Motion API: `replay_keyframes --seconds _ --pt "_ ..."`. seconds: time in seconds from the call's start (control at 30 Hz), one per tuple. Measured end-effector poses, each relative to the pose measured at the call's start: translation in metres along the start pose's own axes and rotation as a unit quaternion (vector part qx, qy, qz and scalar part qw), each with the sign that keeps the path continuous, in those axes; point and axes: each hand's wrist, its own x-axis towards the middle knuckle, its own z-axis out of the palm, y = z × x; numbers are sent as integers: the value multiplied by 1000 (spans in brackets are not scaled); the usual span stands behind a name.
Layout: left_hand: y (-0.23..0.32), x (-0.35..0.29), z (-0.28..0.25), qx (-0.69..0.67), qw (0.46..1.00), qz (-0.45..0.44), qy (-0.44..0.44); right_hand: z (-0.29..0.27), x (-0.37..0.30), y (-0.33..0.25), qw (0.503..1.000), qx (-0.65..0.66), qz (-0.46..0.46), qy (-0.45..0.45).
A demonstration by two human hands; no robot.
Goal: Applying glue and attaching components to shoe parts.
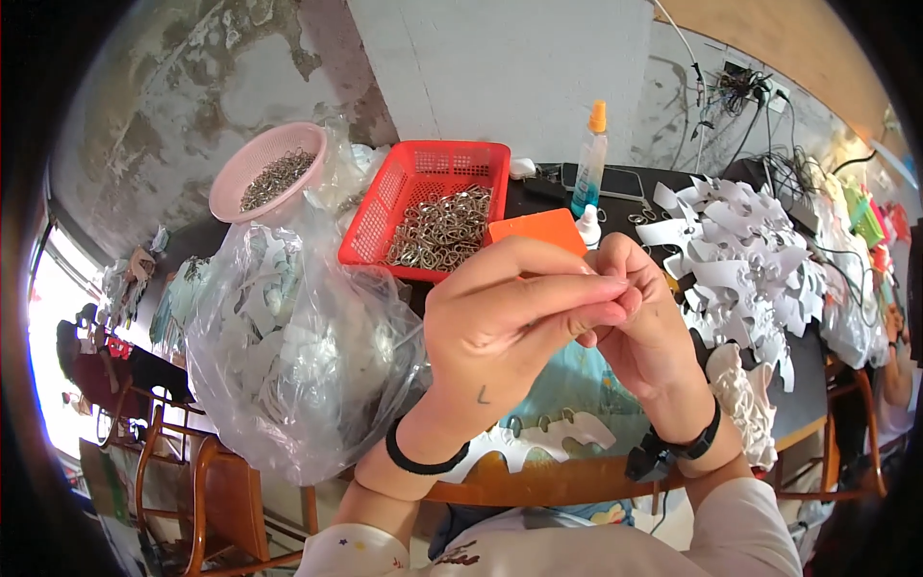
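My left hand (pixel 500 317) and my right hand (pixel 649 327) meet above the front of the table, thumbs and fingertips pinched together. Whatever lies between the fingertips is hidden or too small to name. Under my wrists a white scalloped strip (pixel 577 433) with several metal rings along its edge lies near the table's front edge. Just behind my hands is a flat orange thing (pixel 538 229), partly covered by my left hand. Beyond it stands a red plastic basket (pixel 437 149) holding a heap of metal rings (pixel 444 229).
A big clear plastic bag (pixel 298 375) of pale pieces bulges at the left, below a pink basket (pixel 228 183) of small metal parts. Behind stands a blue-liquid bottle (pixel 590 159) with an orange cap. White cut pieces (pixel 740 260) pile up at right. A chair (pixel 231 500) stands front left.
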Motion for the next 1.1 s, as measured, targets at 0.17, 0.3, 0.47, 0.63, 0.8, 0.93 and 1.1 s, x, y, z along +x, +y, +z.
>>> replay_keyframes --seconds 0.17,0.3,0.47,0.63,0.8,0.93,1.1 --pt "8 -1 3 148 986 76 1 -2 2 -6 993 -85 -85 21" --pt "14 -3 3 211 974 84 0 1 3 -9 957 -214 -193 41" --pt "13 -7 6 141 989 33 23 6 0 -4 974 -164 -148 40" --pt "8 -11 12 46 998 -3 34 4 1 5 987 -96 -123 46" --pt "7 -12 13 -38 997 -53 34 4 1 4 985 -96 -135 46" --pt "8 -9 14 -11 997 -58 42 -2 2 -1 976 -146 -155 44" --pt "5 -5 10 119 992 16 29 -4 3 -12 939 -259 -223 47"
